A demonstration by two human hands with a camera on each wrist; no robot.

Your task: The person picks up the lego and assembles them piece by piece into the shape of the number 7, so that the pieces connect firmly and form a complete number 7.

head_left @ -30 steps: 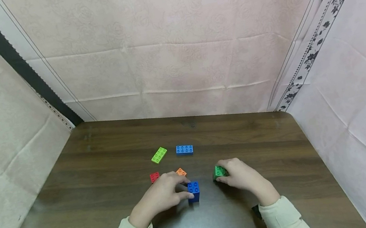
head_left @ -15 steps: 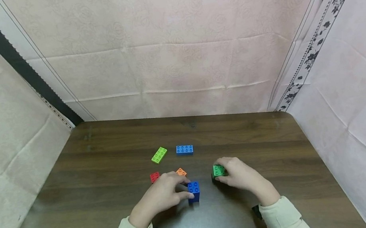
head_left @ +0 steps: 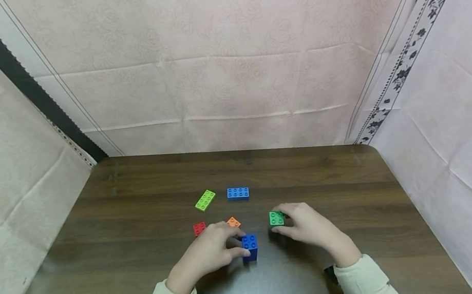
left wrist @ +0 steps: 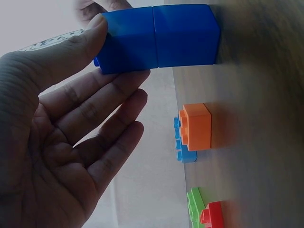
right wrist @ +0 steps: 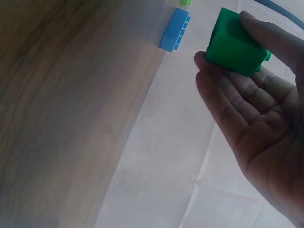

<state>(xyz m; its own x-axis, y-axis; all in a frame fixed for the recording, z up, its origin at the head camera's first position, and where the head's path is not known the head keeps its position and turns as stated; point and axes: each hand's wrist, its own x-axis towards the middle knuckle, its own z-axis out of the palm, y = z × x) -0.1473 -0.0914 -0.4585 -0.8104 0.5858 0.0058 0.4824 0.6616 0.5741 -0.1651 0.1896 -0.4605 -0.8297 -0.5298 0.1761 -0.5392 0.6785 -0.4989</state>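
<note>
First, on the left, a small red plastic brick [head_left: 199, 228] sits on the brown wooden table [head_left: 330, 178], with a long lime green brick [head_left: 205, 200] farther back. Next, the left hand [head_left: 208, 250] pinches the top of two stacked dark blue plastic bricks [head_left: 250, 248], thumb near, fingertips far. Past its fingers sits an orange brick [head_left: 233, 222], and far behind, a light blue brick [head_left: 238, 193]. To the right, a green plastic brick [head_left: 276, 218] is up off the table, pinched between the right hand's [head_left: 309, 226] near thumb and far fingers.
</note>
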